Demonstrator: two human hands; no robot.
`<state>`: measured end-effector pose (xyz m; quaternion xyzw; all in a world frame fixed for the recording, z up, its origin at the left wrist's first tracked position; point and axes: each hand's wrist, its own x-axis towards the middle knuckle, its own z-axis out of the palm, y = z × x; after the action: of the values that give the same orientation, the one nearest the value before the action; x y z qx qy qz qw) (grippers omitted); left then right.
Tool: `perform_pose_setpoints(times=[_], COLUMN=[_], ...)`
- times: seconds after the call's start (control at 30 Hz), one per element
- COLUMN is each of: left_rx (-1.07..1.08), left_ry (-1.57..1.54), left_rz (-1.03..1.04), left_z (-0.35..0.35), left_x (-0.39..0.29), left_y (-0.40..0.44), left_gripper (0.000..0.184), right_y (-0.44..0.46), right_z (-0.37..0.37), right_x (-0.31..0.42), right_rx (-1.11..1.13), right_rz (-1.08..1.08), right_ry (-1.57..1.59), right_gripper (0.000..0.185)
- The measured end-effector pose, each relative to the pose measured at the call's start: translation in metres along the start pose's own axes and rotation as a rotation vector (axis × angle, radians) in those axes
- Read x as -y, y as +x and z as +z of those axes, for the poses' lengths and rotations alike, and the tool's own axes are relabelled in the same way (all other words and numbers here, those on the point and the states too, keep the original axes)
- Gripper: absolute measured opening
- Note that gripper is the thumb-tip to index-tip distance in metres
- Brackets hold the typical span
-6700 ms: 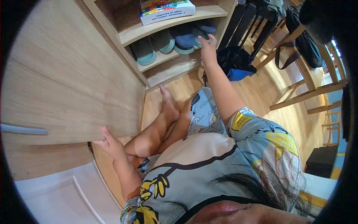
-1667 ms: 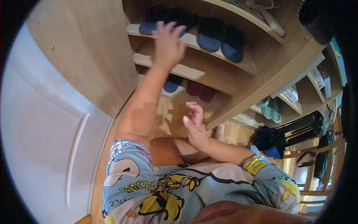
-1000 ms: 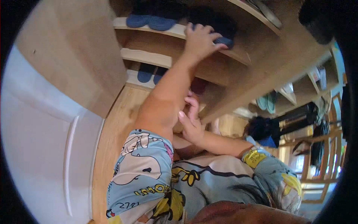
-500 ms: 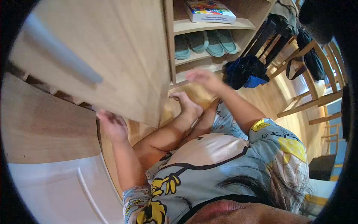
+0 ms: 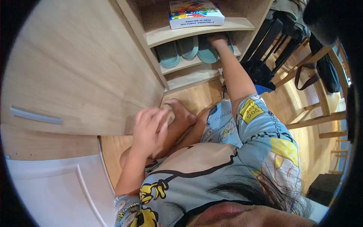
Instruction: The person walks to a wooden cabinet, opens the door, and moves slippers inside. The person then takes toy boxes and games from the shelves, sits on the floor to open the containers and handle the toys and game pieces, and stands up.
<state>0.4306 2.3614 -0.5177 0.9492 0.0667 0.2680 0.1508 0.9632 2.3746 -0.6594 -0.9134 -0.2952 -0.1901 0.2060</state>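
Observation:
My right hand (image 5: 217, 41) reaches into the cabinet's lower shelf (image 5: 177, 69), over the rightmost of several grey-green slippers (image 5: 207, 51). It touches or lies inside that slipper's opening, and its fingers are mostly hidden. Above my bent leg hovers my left hand (image 5: 150, 126), with fingers loosely curled and apart, holding nothing. Left of it stands the wooden cabinet door (image 5: 87, 72), swung wide, its grey handle (image 5: 36, 115) near the lower left.
A board game box (image 5: 196, 15) lies on the shelf above the slippers. Dark bags (image 5: 261, 72) and wooden chairs (image 5: 321, 90) stand to the right. A white panelled surface (image 5: 49, 189) is at the lower left. My bare foot (image 5: 181, 109) rests on the wood floor before the cabinet.
The door has swung further open to the left. My left hand has come away from the door's edge toward my lap. My right hand has moved forward from mid-air into the slipper shelf.

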Motion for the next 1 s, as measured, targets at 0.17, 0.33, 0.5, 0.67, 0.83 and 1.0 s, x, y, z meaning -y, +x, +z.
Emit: perform_pose_setpoints(times=[0.17,0.33,0.5,0.67,0.83,1.0], left_rx=[0.004,0.387,-0.238,-0.236,0.261,0.118], left_ry=[-0.020,0.240,0.228,0.214,0.145,-0.288], left_rz=[-0.194,-0.624,-0.279,-0.245,-0.589,-0.697], left_z=[0.074,0.150,0.237,0.232,0.190,0.101], left_x=[0.041,0.093,0.185,0.190,0.134,0.028], left_y=[0.106,0.231,0.273,0.274,0.226,0.118], left_gripper=[0.042,0.052,0.051,0.049,0.040,0.038], right_y=[0.000,-0.021,-0.024,-0.025,-0.026,-0.009], right_z=[-0.002,-0.065,-0.057,-0.068,-0.075,-0.045], right_x=[0.009,0.030,0.026,0.026,0.029,0.022], right_rx=[0.269,0.517,0.411,0.399,0.391,0.478], right_rz=[0.052,0.016,0.026,-0.007,-0.040,-0.029], right_ry=[0.080,-0.069,-0.047,0.064,0.061,0.018], right_gripper=[0.064,0.049,0.046,0.045,0.047,0.050])
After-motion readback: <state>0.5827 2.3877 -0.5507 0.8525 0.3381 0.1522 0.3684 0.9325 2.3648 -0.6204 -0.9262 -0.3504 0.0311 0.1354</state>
